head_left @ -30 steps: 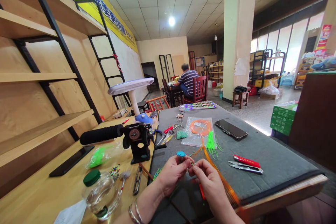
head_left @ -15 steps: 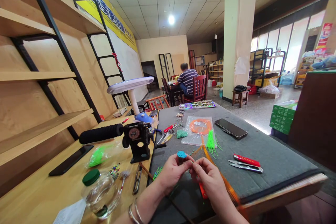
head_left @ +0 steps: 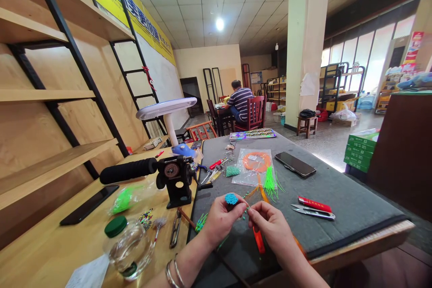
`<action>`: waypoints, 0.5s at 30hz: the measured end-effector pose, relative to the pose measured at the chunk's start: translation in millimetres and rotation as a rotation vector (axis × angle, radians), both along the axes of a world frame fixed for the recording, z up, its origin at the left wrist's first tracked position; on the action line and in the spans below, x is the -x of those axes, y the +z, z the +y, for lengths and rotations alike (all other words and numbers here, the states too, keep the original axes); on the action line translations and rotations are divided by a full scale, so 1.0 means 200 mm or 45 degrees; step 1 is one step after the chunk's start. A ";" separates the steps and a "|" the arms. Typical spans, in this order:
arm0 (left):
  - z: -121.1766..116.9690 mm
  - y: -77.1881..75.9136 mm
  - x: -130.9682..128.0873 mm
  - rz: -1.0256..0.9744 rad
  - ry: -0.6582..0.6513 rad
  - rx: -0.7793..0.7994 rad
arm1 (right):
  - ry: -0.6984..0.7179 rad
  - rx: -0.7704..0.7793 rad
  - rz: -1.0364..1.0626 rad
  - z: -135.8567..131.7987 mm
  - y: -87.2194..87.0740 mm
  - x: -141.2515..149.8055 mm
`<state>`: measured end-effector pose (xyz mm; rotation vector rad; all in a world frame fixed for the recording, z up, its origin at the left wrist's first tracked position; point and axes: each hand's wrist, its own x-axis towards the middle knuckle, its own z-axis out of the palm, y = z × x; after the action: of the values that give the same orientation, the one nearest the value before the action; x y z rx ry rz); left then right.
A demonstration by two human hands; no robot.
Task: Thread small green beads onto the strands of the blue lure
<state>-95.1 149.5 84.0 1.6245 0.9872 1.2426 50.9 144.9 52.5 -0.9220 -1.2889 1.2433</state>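
My left hand [head_left: 221,219] is closed around a bundle whose round, bright blue, beady top [head_left: 231,199] shows above the fist; the rest of it is hidden. Its thumb and forefinger reach toward my right hand [head_left: 272,229], which is closed in a pinch just beside them. What the right fingertips hold is too small to make out. Tiny green beads [head_left: 247,207] show between the hands. Below the right hand lies a red-orange object [head_left: 259,239], partly covered. Orange strands [head_left: 263,193] run behind the fingers from a clear bag [head_left: 239,177] with an orange coil.
Thread snips [head_left: 313,213] and a red lighter-like stick [head_left: 314,204] lie at right, near a phone [head_left: 295,164]. Bright green strands [head_left: 270,183] rest on the bag. A black crank device [head_left: 175,182] and a water bottle [head_left: 130,252] stand left. A person [head_left: 241,103] sits behind.
My fingertips have drawn slightly apart, the right hand shifting a little right. The blue top has tilted toward me. The view has shifted slightly.
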 end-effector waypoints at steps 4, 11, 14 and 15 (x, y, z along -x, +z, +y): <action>0.00 0.01 -0.01 0.003 0.026 -0.027 | -0.055 -0.091 -0.077 0.01 0.00 -0.03; 0.01 0.03 -0.05 -0.022 0.069 -0.070 | -0.041 -0.095 -0.116 0.00 0.10 -0.10; 0.01 0.08 -0.08 -0.037 0.032 -0.121 | 0.099 0.010 0.009 0.00 0.13 -0.09; 0.01 0.09 -0.09 -0.045 0.017 -0.133 | 0.108 0.016 0.046 0.00 0.13 -0.09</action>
<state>-76.2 151.4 101.4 1.6722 0.9267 1.3471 69.7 144.5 78.2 -0.8574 -1.3044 1.3297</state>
